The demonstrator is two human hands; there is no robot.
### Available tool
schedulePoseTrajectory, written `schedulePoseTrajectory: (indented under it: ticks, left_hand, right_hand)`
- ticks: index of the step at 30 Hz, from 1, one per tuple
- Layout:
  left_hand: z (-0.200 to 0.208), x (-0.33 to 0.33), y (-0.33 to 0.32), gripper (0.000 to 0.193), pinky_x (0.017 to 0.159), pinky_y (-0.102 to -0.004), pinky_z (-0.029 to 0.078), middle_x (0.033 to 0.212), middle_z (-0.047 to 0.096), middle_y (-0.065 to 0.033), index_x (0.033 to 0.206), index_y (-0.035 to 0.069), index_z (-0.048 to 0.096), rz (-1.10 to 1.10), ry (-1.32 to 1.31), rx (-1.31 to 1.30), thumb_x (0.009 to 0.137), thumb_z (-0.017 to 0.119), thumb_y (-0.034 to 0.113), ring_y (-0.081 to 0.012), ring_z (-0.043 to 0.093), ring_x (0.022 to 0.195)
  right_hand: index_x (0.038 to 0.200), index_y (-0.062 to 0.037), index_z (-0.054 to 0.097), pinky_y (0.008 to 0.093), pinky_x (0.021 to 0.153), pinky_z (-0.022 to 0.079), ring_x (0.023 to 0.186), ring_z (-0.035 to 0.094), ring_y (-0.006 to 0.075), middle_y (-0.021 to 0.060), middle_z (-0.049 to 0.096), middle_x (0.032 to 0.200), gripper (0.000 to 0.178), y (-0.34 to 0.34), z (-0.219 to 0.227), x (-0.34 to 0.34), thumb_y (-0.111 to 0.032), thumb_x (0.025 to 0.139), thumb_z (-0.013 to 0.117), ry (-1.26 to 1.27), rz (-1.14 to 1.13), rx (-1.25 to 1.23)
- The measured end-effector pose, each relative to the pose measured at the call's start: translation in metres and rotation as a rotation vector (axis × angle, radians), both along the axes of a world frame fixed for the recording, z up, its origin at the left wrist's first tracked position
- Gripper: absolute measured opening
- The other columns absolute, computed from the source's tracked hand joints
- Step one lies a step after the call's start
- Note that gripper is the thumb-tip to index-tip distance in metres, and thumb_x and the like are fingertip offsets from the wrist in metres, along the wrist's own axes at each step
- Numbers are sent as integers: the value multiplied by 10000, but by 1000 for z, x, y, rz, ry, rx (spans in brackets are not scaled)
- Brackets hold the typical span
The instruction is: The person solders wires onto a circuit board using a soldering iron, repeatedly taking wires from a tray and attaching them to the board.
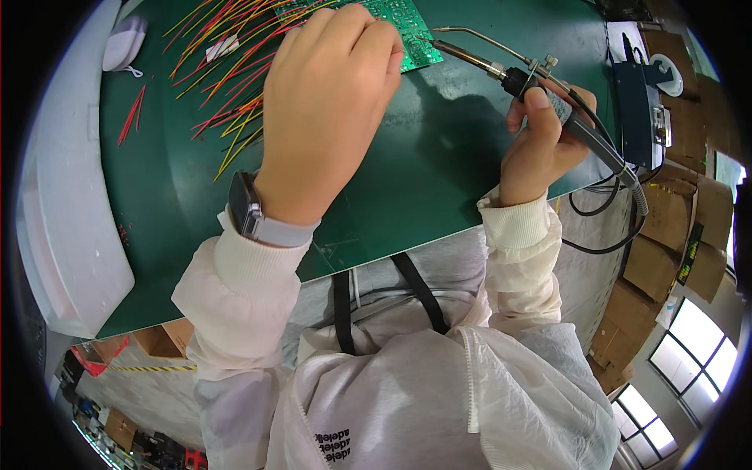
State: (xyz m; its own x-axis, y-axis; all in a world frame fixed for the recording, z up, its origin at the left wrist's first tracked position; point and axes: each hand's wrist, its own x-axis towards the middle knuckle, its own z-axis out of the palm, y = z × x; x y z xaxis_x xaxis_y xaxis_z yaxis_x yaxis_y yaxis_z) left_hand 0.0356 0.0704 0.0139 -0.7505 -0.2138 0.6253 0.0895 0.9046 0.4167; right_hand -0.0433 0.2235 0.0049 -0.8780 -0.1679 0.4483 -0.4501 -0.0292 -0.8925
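Observation:
In my right hand (544, 145) is a soldering iron (564, 110) with a thin metal feed tube (486, 41) clamped alongside it. The iron's tip points left and lies at the right part of a green circuit board (411, 27). My left hand (333, 102) is bent over the board with its fingers curled together. The back of the hand hides the fingertips and anything between them. Red and yellow wires (235, 70) fan out to the left from the board and from behind this hand.
A few loose red wires (131, 116) and a pale purple case (125, 43) lie on the green mat (180, 211) at left, near a white foam piece (66, 196). Far right stands a dark blue device (638, 113), with a black cable (599, 249) looping below it.

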Motion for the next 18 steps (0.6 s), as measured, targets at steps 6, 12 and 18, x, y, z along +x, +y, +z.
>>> schedulePoseTrajectory:
  ticks: [6,12,18]
  left_hand:
    - [-4,1,-2,107,580,-261,400,705,521,-35,749,32,555,18,-77,252,681,631,0,-159,475,636]
    - [-3,0,-2,109,573,-238,385,696,518,-24,758,21,559,1,-101,314,678,630,-3,-126,448,610]
    - [-2,0,-1,111,569,-235,382,689,516,-23,753,20,558,3,-112,315,672,630,-4,-123,446,605]
  right_hand:
    - [810,27,504,217,428,348,471,446,116,88,515,648,130,-1,0,1,-62,723,541,47,-49,51]
    - [819,23,508,218,437,364,484,450,116,79,511,660,110,3,-6,-3,-21,723,538,97,-31,82]
    - [821,23,507,218,433,362,482,447,116,75,505,657,113,0,1,3,-21,726,551,-21,19,35]
